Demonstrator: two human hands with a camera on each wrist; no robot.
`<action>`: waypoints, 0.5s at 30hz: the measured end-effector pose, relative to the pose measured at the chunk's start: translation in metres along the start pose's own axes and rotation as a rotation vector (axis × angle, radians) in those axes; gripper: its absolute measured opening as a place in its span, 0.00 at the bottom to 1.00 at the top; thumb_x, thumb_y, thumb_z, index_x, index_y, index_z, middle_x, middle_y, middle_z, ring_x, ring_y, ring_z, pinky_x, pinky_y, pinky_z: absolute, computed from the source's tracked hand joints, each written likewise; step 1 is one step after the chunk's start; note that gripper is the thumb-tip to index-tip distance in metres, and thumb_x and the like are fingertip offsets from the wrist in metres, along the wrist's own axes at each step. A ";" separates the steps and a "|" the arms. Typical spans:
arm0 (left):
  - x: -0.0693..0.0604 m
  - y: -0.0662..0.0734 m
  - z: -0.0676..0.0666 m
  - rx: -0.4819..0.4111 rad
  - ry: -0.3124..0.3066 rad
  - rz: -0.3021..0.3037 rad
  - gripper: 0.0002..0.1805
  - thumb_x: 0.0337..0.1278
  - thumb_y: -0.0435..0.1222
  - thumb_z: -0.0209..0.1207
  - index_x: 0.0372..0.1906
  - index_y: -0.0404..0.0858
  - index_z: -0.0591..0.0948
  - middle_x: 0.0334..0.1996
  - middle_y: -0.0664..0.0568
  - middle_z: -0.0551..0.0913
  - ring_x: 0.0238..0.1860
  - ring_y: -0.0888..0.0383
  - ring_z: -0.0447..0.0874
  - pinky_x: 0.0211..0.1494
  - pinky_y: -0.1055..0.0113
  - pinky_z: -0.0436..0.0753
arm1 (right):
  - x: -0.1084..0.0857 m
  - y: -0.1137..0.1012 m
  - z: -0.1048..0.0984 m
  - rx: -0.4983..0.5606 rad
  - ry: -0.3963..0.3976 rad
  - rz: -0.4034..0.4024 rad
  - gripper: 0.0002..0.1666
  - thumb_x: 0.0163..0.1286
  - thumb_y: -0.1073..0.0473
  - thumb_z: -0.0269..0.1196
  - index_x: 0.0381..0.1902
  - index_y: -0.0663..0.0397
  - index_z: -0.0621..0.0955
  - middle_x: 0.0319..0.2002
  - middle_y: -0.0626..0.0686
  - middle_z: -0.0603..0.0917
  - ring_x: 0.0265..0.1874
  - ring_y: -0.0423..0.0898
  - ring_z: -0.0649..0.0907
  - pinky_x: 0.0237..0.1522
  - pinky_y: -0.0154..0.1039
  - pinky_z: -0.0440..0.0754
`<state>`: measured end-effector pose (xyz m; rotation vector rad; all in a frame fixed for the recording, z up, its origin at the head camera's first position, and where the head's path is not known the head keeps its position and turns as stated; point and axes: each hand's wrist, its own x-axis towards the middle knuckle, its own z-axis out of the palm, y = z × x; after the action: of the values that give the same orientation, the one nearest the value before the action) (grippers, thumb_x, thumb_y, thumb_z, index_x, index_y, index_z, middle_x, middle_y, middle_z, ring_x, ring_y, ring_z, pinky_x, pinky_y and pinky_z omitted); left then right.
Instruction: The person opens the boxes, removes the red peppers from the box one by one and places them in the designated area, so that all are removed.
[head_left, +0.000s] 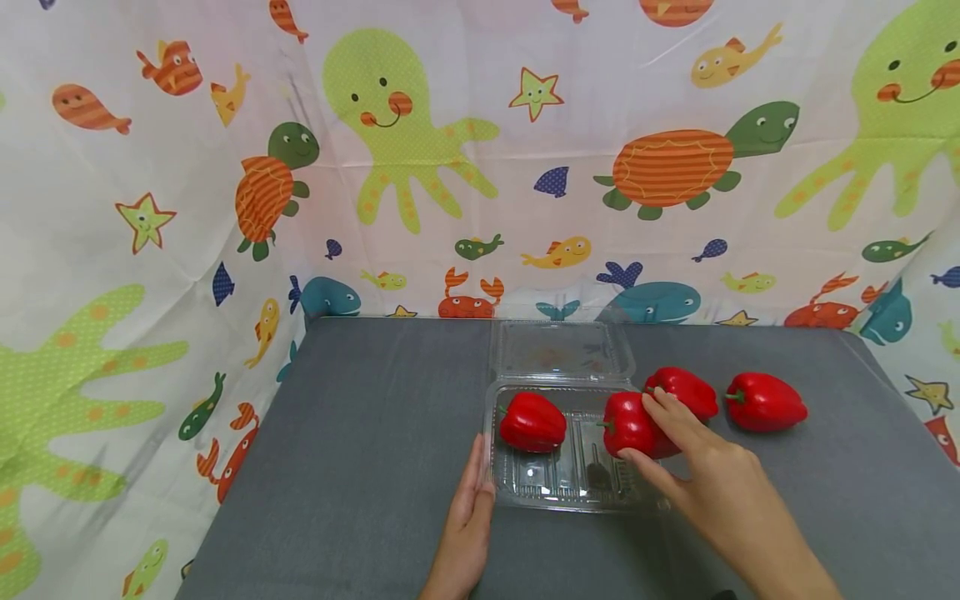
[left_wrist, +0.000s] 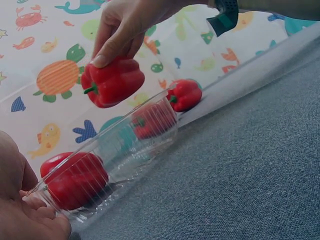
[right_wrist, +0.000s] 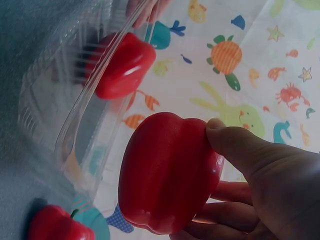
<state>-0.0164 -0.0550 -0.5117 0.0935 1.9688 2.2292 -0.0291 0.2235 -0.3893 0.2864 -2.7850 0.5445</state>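
Observation:
In the head view my right hand (head_left: 712, 471) holds a red bell pepper (head_left: 633, 425) above the right part of a clear plastic clamshell container (head_left: 570, 503). The right wrist view shows the thumb on one side of this pepper (right_wrist: 170, 172) and the fingers on the other; its green stem (left_wrist: 90, 89) shows in the left wrist view. Another red bell pepper (head_left: 532, 422) lies inside the container at the left. My left hand (head_left: 465, 521) rests against the container's left side, fingers fairly straight along the wall. In the left wrist view its fingertips touch the container near one end.
Two more red bell peppers lie on the grey table (head_left: 375, 450) right of the container: one pepper (head_left: 686, 392) partly behind the held one, the other pepper (head_left: 765, 402) farther right. The container's lid (head_left: 558, 350) is folded back toward the patterned curtain (head_left: 450, 167).

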 end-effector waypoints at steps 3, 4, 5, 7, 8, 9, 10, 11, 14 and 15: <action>0.000 -0.001 0.000 -0.001 0.000 0.005 0.34 0.86 0.31 0.40 0.88 0.49 0.48 0.86 0.57 0.46 0.85 0.57 0.39 0.75 0.84 0.53 | 0.000 0.005 -0.001 -0.005 0.007 0.015 0.52 0.51 0.49 0.86 0.72 0.59 0.79 0.66 0.68 0.81 0.54 0.74 0.85 0.43 0.65 0.86; 0.000 -0.001 0.000 -0.004 -0.001 0.007 0.34 0.86 0.31 0.40 0.88 0.49 0.48 0.86 0.57 0.46 0.85 0.57 0.39 0.75 0.84 0.53 | 0.000 0.006 -0.002 -0.004 0.007 0.018 0.52 0.51 0.49 0.86 0.72 0.59 0.79 0.66 0.68 0.81 0.54 0.74 0.85 0.43 0.65 0.86; 0.000 -0.001 0.000 -0.007 -0.003 0.008 0.35 0.86 0.31 0.40 0.88 0.49 0.47 0.86 0.58 0.46 0.85 0.57 0.39 0.75 0.84 0.53 | -0.001 0.008 -0.002 -0.001 0.003 0.023 0.52 0.51 0.49 0.86 0.72 0.58 0.78 0.66 0.68 0.80 0.53 0.75 0.85 0.43 0.66 0.86; 0.000 -0.001 -0.001 -0.009 -0.002 0.009 0.35 0.86 0.30 0.40 0.88 0.49 0.48 0.86 0.58 0.46 0.85 0.57 0.39 0.75 0.84 0.53 | -0.001 0.012 -0.003 -0.004 0.009 0.025 0.53 0.51 0.49 0.86 0.72 0.58 0.78 0.66 0.68 0.81 0.51 0.74 0.86 0.42 0.66 0.87; 0.000 -0.001 -0.001 -0.007 0.000 0.009 0.35 0.86 0.30 0.40 0.88 0.50 0.48 0.86 0.58 0.46 0.85 0.57 0.39 0.75 0.84 0.53 | -0.002 0.013 -0.003 -0.006 0.011 0.027 0.53 0.51 0.50 0.86 0.72 0.58 0.78 0.66 0.68 0.81 0.49 0.74 0.87 0.41 0.66 0.87; 0.000 -0.001 -0.001 -0.006 0.002 0.010 0.35 0.86 0.30 0.40 0.88 0.49 0.48 0.86 0.57 0.47 0.85 0.57 0.40 0.75 0.83 0.53 | -0.002 0.015 -0.004 -0.009 0.011 0.030 0.53 0.51 0.50 0.86 0.72 0.58 0.78 0.65 0.68 0.81 0.49 0.74 0.87 0.41 0.66 0.87; 0.000 -0.002 -0.001 -0.001 0.005 0.009 0.35 0.86 0.30 0.40 0.88 0.49 0.48 0.86 0.58 0.47 0.85 0.57 0.40 0.75 0.83 0.53 | -0.002 0.017 -0.004 -0.010 0.009 0.038 0.53 0.50 0.50 0.86 0.73 0.58 0.78 0.65 0.68 0.81 0.49 0.74 0.87 0.41 0.66 0.87; 0.000 -0.002 0.000 0.002 0.007 0.009 0.35 0.86 0.30 0.40 0.88 0.49 0.48 0.86 0.58 0.47 0.85 0.56 0.40 0.75 0.83 0.53 | -0.002 0.019 -0.004 -0.011 0.007 0.048 0.54 0.50 0.50 0.86 0.73 0.58 0.77 0.65 0.68 0.81 0.49 0.75 0.86 0.41 0.67 0.87; 0.000 -0.001 0.000 0.015 0.015 0.005 0.35 0.86 0.30 0.41 0.87 0.50 0.49 0.86 0.59 0.48 0.85 0.56 0.41 0.75 0.84 0.53 | -0.003 0.024 -0.005 -0.019 0.007 0.071 0.55 0.49 0.51 0.87 0.73 0.59 0.77 0.65 0.69 0.81 0.50 0.75 0.86 0.41 0.68 0.86; 0.000 -0.001 0.000 0.018 0.015 0.005 0.35 0.86 0.31 0.41 0.87 0.50 0.49 0.86 0.59 0.48 0.85 0.56 0.41 0.75 0.84 0.53 | -0.004 0.026 -0.005 -0.019 0.008 0.075 0.55 0.48 0.52 0.87 0.73 0.59 0.77 0.64 0.69 0.81 0.50 0.76 0.85 0.41 0.68 0.86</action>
<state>-0.0159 -0.0549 -0.5130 0.0851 1.9990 2.2217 -0.0308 0.2492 -0.3950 0.1763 -2.8004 0.5348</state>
